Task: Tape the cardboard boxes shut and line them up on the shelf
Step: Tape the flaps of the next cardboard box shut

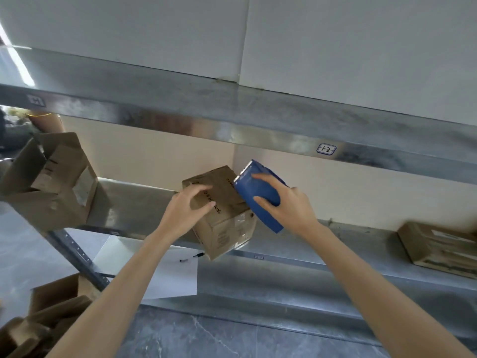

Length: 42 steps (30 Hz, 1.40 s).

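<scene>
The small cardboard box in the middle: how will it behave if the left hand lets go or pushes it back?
Probably apt to tip: the small cardboard box sits skewed, a corner overhanging the shelf edge. Likely light: the left hand alone steadies it against the blue tape dispenser in the right hand. Flat walls suggest stiffness.

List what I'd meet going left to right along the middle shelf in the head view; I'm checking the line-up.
open box → held box → blue tape dispenser → closed box
</scene>
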Tool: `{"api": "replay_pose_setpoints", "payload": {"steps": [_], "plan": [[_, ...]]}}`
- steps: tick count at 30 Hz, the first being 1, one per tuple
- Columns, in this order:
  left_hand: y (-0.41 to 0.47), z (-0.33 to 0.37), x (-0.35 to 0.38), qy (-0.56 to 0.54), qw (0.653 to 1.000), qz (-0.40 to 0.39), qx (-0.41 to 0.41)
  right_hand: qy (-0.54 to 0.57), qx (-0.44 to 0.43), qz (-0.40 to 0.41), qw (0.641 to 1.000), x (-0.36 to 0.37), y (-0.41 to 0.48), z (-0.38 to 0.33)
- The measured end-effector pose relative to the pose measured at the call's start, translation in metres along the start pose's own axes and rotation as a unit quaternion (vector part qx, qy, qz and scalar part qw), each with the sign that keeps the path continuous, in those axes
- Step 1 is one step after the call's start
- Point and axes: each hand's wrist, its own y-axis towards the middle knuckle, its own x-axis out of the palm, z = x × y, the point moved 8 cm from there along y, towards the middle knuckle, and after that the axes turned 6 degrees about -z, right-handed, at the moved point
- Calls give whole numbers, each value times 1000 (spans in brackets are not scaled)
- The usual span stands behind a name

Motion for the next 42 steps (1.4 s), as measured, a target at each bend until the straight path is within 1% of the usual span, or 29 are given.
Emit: {"api": "replay_pose_setpoints", "payload": {"steps": [5,8,11,14,19,26,28,30,32,34,37,42], "plan": [[2,7,-6,-54,998,-38,-4,-4,-97,-138,986,23,-12,-27],[0,14,1,-82,991,-104,3,4,-125,-181,976,32,-25,-34],[-5,19,13,-120,979,-165,0,7,-143,-184,972,33,-36,-40],[-10,25,20,-140,971,-195,4,-9,-152,-177,972,32,-41,-42],[-16,30,23,-156,967,-203,14,-23,-172,-171,970,29,-46,-50],[-24,29,20,-202,960,-193,-9,-6,-179,-169,969,26,-52,-55],[-26,29,18,-219,958,-186,-21,43,-161,-168,972,25,-55,-53],[-29,28,17,-228,956,-179,-33,150,-116,-159,969,20,-56,-49],[-32,32,19,-227,955,-186,-32,254,-74,-148,953,15,-57,-46],[-38,38,28,-234,950,-206,-30,326,-46,-144,933,14,-57,-45],[-44,44,37,-262,939,-217,-47,382,-20,-134,914,13,-56,-42],[-48,42,44,-321,926,-184,-69,441,5,-119,890,13,-58,-40]]}}
